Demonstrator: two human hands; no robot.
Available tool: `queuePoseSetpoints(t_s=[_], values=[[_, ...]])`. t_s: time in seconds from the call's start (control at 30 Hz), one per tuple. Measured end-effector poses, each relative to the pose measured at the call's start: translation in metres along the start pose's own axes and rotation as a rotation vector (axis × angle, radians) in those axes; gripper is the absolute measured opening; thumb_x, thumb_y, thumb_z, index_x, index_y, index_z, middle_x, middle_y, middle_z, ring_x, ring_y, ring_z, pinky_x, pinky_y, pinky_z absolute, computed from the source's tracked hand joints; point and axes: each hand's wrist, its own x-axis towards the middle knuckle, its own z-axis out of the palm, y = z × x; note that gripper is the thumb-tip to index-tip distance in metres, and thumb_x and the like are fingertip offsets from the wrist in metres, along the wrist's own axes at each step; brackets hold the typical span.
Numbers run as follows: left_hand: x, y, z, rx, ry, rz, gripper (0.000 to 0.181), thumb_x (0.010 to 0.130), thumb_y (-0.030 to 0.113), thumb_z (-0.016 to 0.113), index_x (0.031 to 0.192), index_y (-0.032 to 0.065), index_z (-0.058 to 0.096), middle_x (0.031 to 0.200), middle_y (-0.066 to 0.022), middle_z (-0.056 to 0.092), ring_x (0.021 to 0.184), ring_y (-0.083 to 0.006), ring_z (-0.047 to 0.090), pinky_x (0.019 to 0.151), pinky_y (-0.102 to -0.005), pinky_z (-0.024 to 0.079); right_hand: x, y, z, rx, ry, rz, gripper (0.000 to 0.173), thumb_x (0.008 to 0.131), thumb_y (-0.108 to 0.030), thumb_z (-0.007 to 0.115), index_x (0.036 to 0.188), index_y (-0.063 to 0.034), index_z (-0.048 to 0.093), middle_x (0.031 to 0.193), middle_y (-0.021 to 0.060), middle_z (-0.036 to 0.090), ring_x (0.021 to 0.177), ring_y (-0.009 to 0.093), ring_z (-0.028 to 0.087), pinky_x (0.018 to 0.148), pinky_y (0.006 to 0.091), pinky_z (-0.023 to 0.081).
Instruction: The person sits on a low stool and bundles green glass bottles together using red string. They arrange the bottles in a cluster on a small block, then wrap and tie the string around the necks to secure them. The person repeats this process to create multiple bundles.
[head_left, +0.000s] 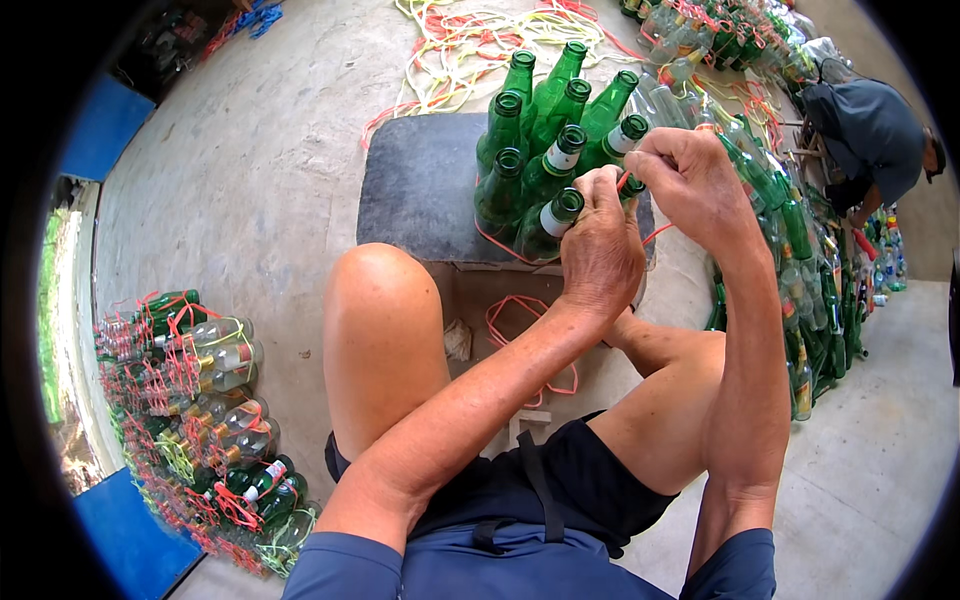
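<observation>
Several green glass bottles (553, 161) stand upright in a close group on a low dark-topped stool (420, 187). A red plastic strap (504, 247) runs around the foot of the group. My left hand (606, 236) is at the group's right side, its fingers closed on the strap beside a bottle neck. Just right of it, my right hand (686, 176) pinches the strap, a short piece of which shows between both hands. Another length of strap trails to the right below my right hand. My fingertips are partly hidden.
Yellow and red straps (495, 37) lie on the floor beyond the stool. Tied bottle bundles (202, 390) are stacked at the left; a long heap of bottles (795, 262) is at the right. A co-worker (862, 127) bends over by that heap. Loose red strap (517, 307) lies between my legs.
</observation>
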Motion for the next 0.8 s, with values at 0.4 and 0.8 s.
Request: queuePoseSetpoints(t_s=[0.4, 0.8], values=[[0.000, 0.003, 0.000, 0.022, 0.025, 0.029, 0.037, 0.106, 0.008, 0.063, 0.141, 0.0016, 0.052, 0.127, -0.0270, 0.059, 0.113, -0.0507, 0.063, 0.092, -0.0550, 0.053, 0.004, 0.019, 0.003, -0.071, 0.077, -0.052, 0.024, 0.095, -0.010, 0.070, 0.079, 0.0069, 0.064, 0.061, 0.0087, 0.049, 0.061, 0.010, 0.047, 0.056, 0.0359, 0.042], [0.001, 0.004, -0.001, 0.004, -0.005, 0.010, 0.032, 0.107, 0.008, 0.061, 0.138, 0.0020, 0.054, 0.123, -0.0222, 0.061, 0.107, -0.0437, 0.065, 0.090, -0.0519, 0.053, -0.002, 0.027, 0.003, -0.119, 0.139, 0.132, 0.023, 0.090, -0.016, 0.070, 0.080, 0.0041, 0.068, 0.069, 0.0230, 0.062, 0.061, 0.031, 0.060, 0.063, 0.0454, 0.050]])
